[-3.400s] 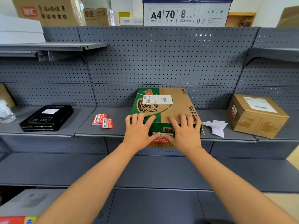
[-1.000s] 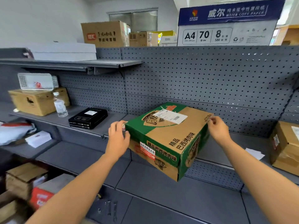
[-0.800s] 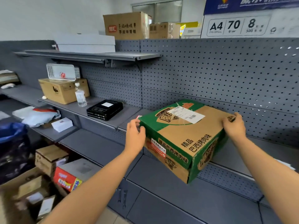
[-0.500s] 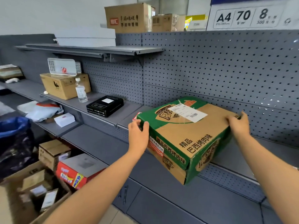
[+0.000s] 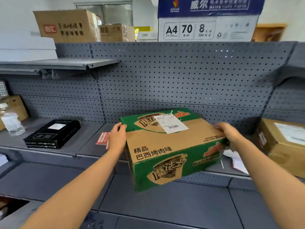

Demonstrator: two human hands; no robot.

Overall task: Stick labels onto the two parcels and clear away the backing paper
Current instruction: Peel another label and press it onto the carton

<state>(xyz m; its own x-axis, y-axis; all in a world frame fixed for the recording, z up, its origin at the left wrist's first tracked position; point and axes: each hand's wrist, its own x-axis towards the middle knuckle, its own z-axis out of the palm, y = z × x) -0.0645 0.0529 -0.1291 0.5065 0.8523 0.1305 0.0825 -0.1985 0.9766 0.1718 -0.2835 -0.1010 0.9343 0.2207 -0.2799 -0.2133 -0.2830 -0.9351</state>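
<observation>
Both hands, the left hand [image 5: 117,138] and the right hand [image 5: 228,133], clasp opposite ends of the green-and-tan printed cardboard box [image 5: 171,149]. It tilts over the grey metal shelf [image 5: 49,149], with a smooth white paper label [image 5: 170,123] at its 12 o'clock.

Bright, even indoor light, small glints on the pegboard [image 5: 189,76] upper right, soft shadows under the shelf [image 5: 66,63], wide-angle bending at the edges, slight motion blur throughout, top carton [image 5: 209,19] lettering smeared, corners soft.

Printed matt cardboard parcel [image 5: 166,146], white paper label [image 5: 170,123], grey perforated metal shelving [image 5: 181,76].
</observation>
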